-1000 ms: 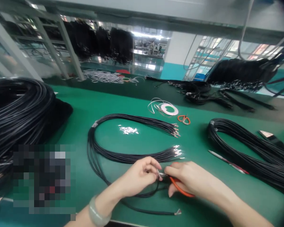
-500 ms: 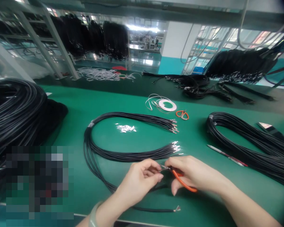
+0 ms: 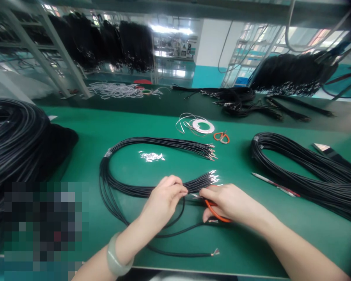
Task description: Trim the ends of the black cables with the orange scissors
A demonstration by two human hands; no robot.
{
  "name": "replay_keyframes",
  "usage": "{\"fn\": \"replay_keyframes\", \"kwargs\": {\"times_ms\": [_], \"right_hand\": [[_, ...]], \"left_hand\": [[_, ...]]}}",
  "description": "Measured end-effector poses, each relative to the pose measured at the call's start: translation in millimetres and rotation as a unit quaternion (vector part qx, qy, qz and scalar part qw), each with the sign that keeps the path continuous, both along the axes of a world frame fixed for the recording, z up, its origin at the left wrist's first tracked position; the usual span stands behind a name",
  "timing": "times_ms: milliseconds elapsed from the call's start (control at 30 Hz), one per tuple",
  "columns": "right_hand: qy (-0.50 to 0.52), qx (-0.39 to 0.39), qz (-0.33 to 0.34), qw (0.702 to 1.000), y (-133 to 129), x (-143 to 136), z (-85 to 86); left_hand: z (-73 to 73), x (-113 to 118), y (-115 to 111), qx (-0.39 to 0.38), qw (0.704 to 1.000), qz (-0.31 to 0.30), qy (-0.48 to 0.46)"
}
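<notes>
My left hand [image 3: 166,197] pinches the end of a black cable [image 3: 181,210] just in front of the looped bundle. Orange-handled scissors [image 3: 216,212] are in my right hand [image 3: 229,201], their metal tip pointing left toward my left fingertips. A looped bundle of black cables [image 3: 152,139] lies beyond my hands, its bare wire ends facing right. Two loose cable ends lie nearer me, one with frayed wires [image 3: 215,252], the other just below my right fingers.
White scraps [image 3: 152,157] lie inside the loop. Behind are a white tape roll [image 3: 203,126] and a second orange-handled tool [image 3: 221,137]. A pen [image 3: 275,184] and another cable bundle [image 3: 298,168] are at right, a large coil [image 3: 14,136] at left.
Both hands have moved up and left, and my left fingers have closed together on the cable end. The cable now curves up to them. The whole view has shifted slightly.
</notes>
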State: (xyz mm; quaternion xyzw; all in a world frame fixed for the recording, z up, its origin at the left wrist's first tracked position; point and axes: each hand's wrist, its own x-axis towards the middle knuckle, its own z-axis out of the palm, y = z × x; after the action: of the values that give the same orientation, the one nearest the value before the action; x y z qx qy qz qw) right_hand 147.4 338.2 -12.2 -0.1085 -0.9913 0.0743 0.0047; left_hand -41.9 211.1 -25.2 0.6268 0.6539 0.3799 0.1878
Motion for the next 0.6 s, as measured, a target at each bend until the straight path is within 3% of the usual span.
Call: {"fn": "replay_keyframes", "kwargs": {"times_ms": [100, 333, 600], "right_hand": [[0.006, 0.012, 0.000, 1.000, 1, -2, -4.8], [0.011, 0.037, -0.009, 0.999, 3, -6, -9.3], [0.003, 0.028, -0.009, 1.000, 3, -10, -8.5]], "left_hand": [[1.0, -7, 9, -0.025, 0.998, -0.058, -0.019], [4.2, -19, 21, -0.096, 0.989, -0.101, -0.041], [5.3, -18, 23, -0.084, 0.989, -0.124, -0.003]]}}
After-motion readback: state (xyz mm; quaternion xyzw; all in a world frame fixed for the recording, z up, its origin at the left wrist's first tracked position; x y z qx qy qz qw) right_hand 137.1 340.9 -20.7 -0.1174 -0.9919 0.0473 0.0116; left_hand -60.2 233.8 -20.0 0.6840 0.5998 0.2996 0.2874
